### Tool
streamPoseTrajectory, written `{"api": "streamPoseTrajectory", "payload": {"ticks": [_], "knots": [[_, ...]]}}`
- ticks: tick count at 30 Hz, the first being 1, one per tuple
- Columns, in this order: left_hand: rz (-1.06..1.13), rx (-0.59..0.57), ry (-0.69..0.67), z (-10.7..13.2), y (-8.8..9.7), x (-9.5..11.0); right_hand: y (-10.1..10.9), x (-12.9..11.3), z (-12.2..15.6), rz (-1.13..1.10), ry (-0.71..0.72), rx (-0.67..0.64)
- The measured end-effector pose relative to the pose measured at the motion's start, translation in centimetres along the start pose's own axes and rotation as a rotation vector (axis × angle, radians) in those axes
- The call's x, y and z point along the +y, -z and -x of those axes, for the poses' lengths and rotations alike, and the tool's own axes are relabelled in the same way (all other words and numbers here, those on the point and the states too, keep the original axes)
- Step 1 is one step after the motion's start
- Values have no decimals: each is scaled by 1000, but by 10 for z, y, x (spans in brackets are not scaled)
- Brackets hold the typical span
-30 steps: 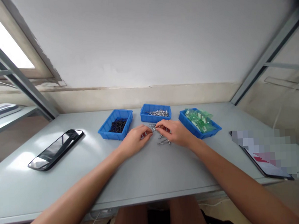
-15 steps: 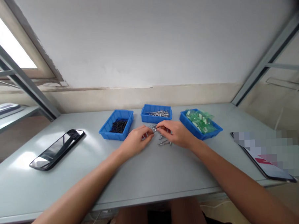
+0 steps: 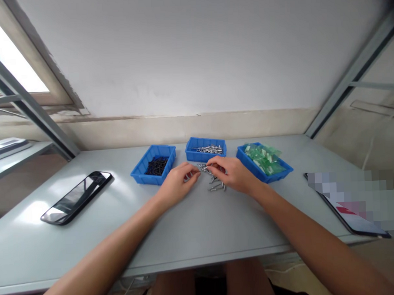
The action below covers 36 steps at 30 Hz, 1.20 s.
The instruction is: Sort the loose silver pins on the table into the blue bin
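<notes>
Smooth grey tabletop stretches out under a whitish wall, and on it, between my hands and in front of the middle blue tray, lies a small scatter of loose metal pieces. To handle these well, I'd judge, I should take each one by its shank with just the thumb and forefinger, keep both wrists low, and part crossed pieces gently so that none rolls off under my palm. They look slim, silvery and straight, much like screws or nails, though their heads and any threads are too small to make out; some lie crossed near my fingertips, others fan out a little nearer to me. At their left, my left hand has thumb and forefinger curled almost together; whether they pinch anything I cannot tell. My right hand bends over the pieces with its fingertips right at them, yet I can't tell whether one is gripped. Beyond, the middle tray holds more silvery pieces, the left tray dark ones, and the right tray green packets. Farther out lie a black phone on the left and a tablet-like slab on the right.
</notes>
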<state>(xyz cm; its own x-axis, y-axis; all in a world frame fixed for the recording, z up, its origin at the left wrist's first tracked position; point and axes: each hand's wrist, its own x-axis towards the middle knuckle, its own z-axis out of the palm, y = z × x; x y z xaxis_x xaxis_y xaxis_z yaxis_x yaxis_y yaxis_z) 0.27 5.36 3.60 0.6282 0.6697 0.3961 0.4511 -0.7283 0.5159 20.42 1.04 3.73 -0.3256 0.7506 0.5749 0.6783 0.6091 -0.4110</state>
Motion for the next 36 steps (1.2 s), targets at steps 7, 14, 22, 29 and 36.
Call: {"api": "streamPoseTrajectory", "payload": {"ticks": [7,14,22,29,36], "knots": [[60,149,-33,-1,3,3,1,4,-2,-5,-96,-99],[143,131,-88,-1,1,4,-3,1,-2,21,-49,-220],[305,49,42,-1,-1,7,-7,-6,-3,37,-19,-249],[456,96,183,-2,2,6,-8,-10,-1,-99,-81,-184],[423,55,148,-4,-3,2,-5,-7,-2,-145,-56,-68]]}}
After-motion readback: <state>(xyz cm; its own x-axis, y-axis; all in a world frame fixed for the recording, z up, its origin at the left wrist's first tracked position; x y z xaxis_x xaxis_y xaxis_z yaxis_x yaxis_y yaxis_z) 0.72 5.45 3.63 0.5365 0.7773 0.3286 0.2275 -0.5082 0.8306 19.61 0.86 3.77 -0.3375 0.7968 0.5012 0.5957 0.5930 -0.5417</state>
